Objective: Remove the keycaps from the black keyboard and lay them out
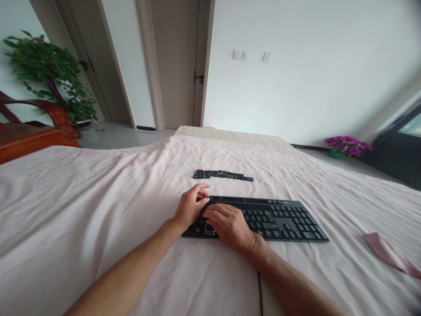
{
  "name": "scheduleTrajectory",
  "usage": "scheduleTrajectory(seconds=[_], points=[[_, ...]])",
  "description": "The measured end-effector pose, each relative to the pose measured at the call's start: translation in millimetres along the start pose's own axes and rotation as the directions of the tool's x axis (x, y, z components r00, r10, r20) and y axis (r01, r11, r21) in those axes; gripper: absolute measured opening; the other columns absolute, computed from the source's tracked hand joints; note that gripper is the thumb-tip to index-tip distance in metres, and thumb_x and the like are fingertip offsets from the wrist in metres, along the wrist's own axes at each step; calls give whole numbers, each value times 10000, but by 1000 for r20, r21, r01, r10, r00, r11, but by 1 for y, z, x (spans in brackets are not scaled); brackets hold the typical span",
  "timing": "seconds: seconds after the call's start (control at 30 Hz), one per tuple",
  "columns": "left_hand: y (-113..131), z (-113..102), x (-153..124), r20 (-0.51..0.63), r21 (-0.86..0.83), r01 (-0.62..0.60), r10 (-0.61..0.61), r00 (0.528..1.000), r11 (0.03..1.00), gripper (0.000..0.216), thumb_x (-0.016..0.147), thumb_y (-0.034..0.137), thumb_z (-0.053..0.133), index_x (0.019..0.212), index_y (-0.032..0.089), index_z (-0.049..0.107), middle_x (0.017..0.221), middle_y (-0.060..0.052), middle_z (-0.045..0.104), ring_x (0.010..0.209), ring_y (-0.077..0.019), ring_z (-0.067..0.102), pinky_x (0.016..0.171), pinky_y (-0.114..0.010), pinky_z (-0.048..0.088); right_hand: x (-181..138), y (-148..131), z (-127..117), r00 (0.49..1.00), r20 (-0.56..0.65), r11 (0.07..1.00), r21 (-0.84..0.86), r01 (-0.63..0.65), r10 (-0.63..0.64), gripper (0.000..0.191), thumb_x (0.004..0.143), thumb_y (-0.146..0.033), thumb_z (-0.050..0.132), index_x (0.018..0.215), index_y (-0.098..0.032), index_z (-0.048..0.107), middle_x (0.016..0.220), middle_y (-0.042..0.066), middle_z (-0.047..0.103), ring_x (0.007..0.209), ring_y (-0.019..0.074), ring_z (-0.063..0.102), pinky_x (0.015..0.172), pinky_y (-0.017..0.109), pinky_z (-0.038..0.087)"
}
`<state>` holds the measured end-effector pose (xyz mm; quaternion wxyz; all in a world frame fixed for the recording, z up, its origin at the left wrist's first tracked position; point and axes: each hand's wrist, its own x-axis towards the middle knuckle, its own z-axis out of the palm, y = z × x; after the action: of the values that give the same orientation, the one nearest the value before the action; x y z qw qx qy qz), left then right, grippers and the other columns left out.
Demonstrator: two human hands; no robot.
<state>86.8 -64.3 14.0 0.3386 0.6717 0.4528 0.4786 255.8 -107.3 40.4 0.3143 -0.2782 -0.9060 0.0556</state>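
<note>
A white wall (296, 92) fills the back, and below it a pale pink floral sheet (131, 210) spreads wide, its near part cut off by the bottom of the view. Beyond the sheet's left side are a leafy potted plant (49, 66) and a wooden armchair (36, 129), the chair cropped by the frame. The black computer keyboard (283, 221) lies flat on the sheet in front of the person, its long axis running left to right, number pad at the right end and space-bar edge toward the wearer. Its left portion is largely hidden beneath the hands. The right hand (232, 224) bends over that portion, fingers curled down and their tips mostly out of sight; whether they grip anything I cannot tell. The left hand (189, 206) is at the far left corner, thumb and forefinger slightly parted, with no telling whether something is between them. Past the keyboard, well apart from both hands, a row of loose black keycaps (226, 175) stretches left to right, their characters too small to read. Under the right hand shows a small pale-edged piece (209, 229), partly covered and hard to identify. Smallest is a light mark (287, 203) on the keyboard's far edge, illegible.
</note>
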Motion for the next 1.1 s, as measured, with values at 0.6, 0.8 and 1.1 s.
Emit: scheduleTrajectory(seconds=[0.6,0.8,1.1], points=[[5,-4,-3,27,-153,17,-13,1000,988,495,769,172,593,1239,238,453,1003,-21,568,771,-114,657,747,-254,519,13,8,-1,910,-183,929,58,-367,371,226,909,-198,479,1051,-243,648,931,48,650,856,171,613,799,270,470],[8,-5,-6,50,-118,-32,38,998,992,492,762,134,589,1225,242,463,909,9,560,790,-116,645,790,-262,509,15,12,-1,895,-104,898,-26,-439,434,144,853,-196,583,943,-236,688,856,30,671,806,173,624,748,266,467],[-2,-9,0,-166,-24,-57,53,985,998,418,819,252,565,1227,227,475,1061,-45,583,854,-127,624,856,-314,501,39,65,-8,811,-94,816,24,-578,578,143,821,-264,602,892,-251,726,906,6,727,862,193,658,791,285,462]])
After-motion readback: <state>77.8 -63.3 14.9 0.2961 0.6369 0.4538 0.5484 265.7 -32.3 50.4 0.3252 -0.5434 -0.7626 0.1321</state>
